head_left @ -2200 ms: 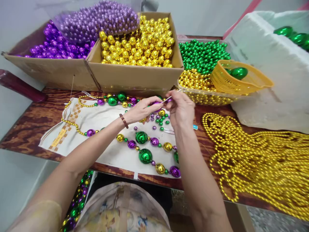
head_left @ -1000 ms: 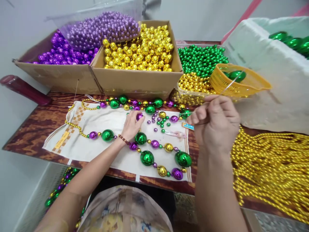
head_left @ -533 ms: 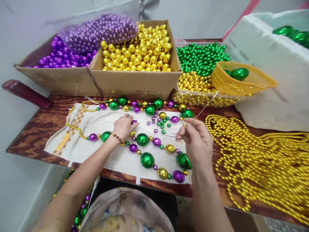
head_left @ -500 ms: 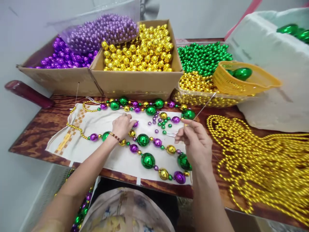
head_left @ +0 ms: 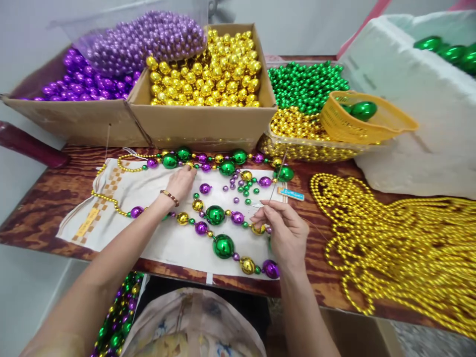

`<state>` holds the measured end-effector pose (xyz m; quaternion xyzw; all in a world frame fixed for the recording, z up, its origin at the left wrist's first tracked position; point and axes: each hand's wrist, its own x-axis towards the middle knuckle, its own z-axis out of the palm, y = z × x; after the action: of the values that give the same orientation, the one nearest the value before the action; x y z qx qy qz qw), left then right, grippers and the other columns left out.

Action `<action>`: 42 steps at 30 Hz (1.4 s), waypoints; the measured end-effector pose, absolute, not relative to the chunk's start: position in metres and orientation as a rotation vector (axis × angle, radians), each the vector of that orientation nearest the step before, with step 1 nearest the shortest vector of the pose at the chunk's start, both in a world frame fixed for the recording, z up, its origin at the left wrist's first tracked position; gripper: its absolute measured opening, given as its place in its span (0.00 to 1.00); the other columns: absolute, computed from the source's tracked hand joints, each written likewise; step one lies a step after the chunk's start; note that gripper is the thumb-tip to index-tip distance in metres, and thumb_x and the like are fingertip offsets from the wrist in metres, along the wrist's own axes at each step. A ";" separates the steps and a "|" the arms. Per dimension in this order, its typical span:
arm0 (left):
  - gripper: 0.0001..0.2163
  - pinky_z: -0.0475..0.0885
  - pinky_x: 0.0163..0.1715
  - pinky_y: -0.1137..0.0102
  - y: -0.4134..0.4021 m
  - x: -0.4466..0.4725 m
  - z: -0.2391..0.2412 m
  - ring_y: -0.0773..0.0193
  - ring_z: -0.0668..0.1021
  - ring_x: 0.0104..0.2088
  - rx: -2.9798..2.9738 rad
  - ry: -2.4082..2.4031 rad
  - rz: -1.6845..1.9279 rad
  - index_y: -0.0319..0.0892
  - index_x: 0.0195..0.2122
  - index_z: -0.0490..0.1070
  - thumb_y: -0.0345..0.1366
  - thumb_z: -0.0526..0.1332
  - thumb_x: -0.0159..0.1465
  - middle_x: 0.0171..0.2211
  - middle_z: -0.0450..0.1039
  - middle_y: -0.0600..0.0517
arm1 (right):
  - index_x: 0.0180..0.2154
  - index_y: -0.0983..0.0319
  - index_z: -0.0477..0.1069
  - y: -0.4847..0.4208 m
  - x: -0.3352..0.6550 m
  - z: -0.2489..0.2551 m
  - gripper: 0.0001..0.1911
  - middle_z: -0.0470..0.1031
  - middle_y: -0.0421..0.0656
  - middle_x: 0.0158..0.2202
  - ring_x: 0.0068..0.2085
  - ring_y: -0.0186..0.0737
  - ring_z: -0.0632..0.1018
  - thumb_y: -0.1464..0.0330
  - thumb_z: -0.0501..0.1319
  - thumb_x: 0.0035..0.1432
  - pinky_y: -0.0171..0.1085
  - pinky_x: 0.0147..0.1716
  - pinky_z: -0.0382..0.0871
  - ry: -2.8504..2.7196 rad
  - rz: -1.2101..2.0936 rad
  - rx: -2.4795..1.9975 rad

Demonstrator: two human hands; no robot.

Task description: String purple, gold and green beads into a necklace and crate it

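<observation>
My left hand [head_left: 181,181] reaches across the white cloth [head_left: 148,193] with its fingertips down on the beads of the far strand [head_left: 208,158] of green, purple and gold; whether it grips one is unclear. My right hand [head_left: 284,230] pinches a long thin needle [head_left: 278,173] that points up and away. It hovers over the near end of the bead strand [head_left: 223,245]. Loose small beads [head_left: 241,186] and a purple bead [head_left: 205,188] lie on the cloth between my hands.
Cardboard boxes of purple beads [head_left: 74,84] and gold beads [head_left: 204,64] stand at the back. A tray of green and gold beads [head_left: 305,99] holds a yellow basket [head_left: 357,124]. Gold bead strings [head_left: 401,248] pile at the right. A white sack [head_left: 420,99] sits behind them.
My right hand came down from high at the right with the needle to the middle of the cloth. My left hand moved from the purple bead toward the far strand.
</observation>
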<state>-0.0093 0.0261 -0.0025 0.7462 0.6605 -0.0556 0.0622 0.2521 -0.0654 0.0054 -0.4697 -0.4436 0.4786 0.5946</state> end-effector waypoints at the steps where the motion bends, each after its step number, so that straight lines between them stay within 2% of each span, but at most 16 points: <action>1: 0.14 0.71 0.40 0.63 0.027 -0.010 -0.002 0.52 0.78 0.47 2.257 1.998 -0.168 0.40 0.49 0.72 0.28 0.49 0.69 0.50 0.71 0.40 | 0.39 0.61 0.78 -0.068 0.255 0.002 0.06 0.78 0.40 0.27 0.25 0.35 0.79 0.67 0.66 0.59 0.32 0.23 0.74 -1.010 1.119 -1.095; 8: 0.12 0.71 0.42 0.65 0.032 0.005 0.011 0.55 0.77 0.47 2.332 1.873 0.011 0.41 0.51 0.70 0.33 0.52 0.70 0.50 0.71 0.44 | 0.43 0.60 0.79 -0.078 0.264 -0.016 0.10 0.80 0.41 0.30 0.26 0.34 0.79 0.65 0.68 0.58 0.32 0.26 0.76 -0.892 1.138 -1.164; 14: 0.11 0.68 0.32 0.67 0.034 0.051 0.018 0.58 0.79 0.39 2.578 1.677 -0.229 0.41 0.45 0.73 0.32 0.51 0.71 0.45 0.72 0.45 | 0.41 0.61 0.79 -0.079 0.266 -0.014 0.10 0.81 0.42 0.29 0.26 0.36 0.80 0.64 0.68 0.57 0.32 0.25 0.76 -0.850 1.175 -1.143; 17: 0.13 0.68 0.30 0.68 0.041 0.077 0.029 0.58 0.78 0.38 2.672 1.695 -0.168 0.41 0.44 0.73 0.35 0.49 0.72 0.42 0.73 0.46 | 0.40 0.61 0.79 -0.082 0.268 -0.013 0.09 0.81 0.44 0.29 0.26 0.36 0.80 0.65 0.68 0.58 0.32 0.25 0.75 -0.820 1.201 -1.126; 20: 0.14 0.68 0.32 0.68 0.069 0.118 0.050 0.58 0.77 0.41 2.840 1.613 0.082 0.41 0.45 0.72 0.35 0.47 0.73 0.41 0.73 0.46 | 0.38 0.61 0.80 -0.087 0.267 -0.012 0.07 0.81 0.44 0.29 0.26 0.36 0.80 0.66 0.67 0.59 0.32 0.25 0.76 -0.804 1.226 -1.092; 23: 0.13 0.70 0.37 0.68 0.114 0.171 0.072 0.57 0.75 0.46 2.969 1.432 0.260 0.38 0.46 0.72 0.28 0.47 0.71 0.45 0.73 0.42 | 0.38 0.61 0.80 -0.092 0.265 -0.010 0.06 0.81 0.44 0.28 0.27 0.36 0.80 0.67 0.66 0.60 0.32 0.25 0.76 -0.786 1.247 -1.058; 25: 0.15 0.70 0.41 0.66 0.145 0.206 0.080 0.55 0.74 0.49 2.977 1.376 0.291 0.35 0.47 0.72 0.24 0.47 0.70 0.47 0.73 0.39 | 0.38 0.62 0.79 -0.094 0.264 -0.010 0.07 0.81 0.44 0.28 0.26 0.37 0.80 0.66 0.65 0.61 0.32 0.25 0.76 -0.781 1.261 -1.050; 29: 0.14 0.71 0.47 0.59 0.186 0.252 0.081 0.49 0.76 0.52 2.774 1.449 0.238 0.33 0.47 0.74 0.23 0.50 0.68 0.48 0.73 0.36 | 0.38 0.63 0.79 -0.095 0.267 -0.010 0.09 0.80 0.45 0.27 0.26 0.39 0.80 0.63 0.65 0.61 0.34 0.24 0.76 -0.790 1.294 -1.061; 33: 0.11 0.69 0.47 0.55 0.198 0.265 0.074 0.45 0.77 0.52 2.460 1.427 0.266 0.27 0.43 0.74 0.20 0.53 0.66 0.46 0.74 0.32 | 0.38 0.62 0.80 -0.097 0.272 -0.014 0.10 0.80 0.46 0.27 0.25 0.40 0.80 0.62 0.66 0.60 0.36 0.24 0.77 -0.787 1.268 -1.099; 37: 0.08 0.68 0.43 0.60 0.198 0.261 0.073 0.50 0.78 0.50 2.394 1.413 0.427 0.28 0.40 0.73 0.20 0.54 0.66 0.45 0.74 0.32 | 0.40 0.60 0.81 -0.096 0.273 -0.023 0.09 0.80 0.46 0.28 0.25 0.41 0.80 0.64 0.68 0.58 0.38 0.24 0.79 -0.786 1.222 -1.122; 40: 0.07 0.69 0.47 0.62 0.177 0.248 0.074 0.55 0.77 0.51 2.379 1.367 0.686 0.32 0.44 0.72 0.27 0.55 0.70 0.49 0.71 0.34 | 0.42 0.59 0.81 -0.093 0.273 -0.022 0.10 0.81 0.47 0.31 0.27 0.41 0.80 0.65 0.69 0.58 0.37 0.24 0.79 -0.813 1.174 -1.104; 42: 0.07 0.70 0.48 0.65 0.148 0.228 0.072 0.59 0.77 0.48 2.237 1.216 0.882 0.37 0.42 0.71 0.32 0.55 0.71 0.46 0.73 0.40 | 0.43 0.59 0.80 -0.090 0.273 -0.017 0.10 0.82 0.47 0.33 0.28 0.41 0.81 0.65 0.68 0.59 0.37 0.26 0.80 -0.827 1.150 -1.119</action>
<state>0.2281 0.1483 0.0724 0.8095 0.4401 0.3192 0.2217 0.2729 -0.0901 -0.0173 -0.4867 -0.3597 0.5000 0.6195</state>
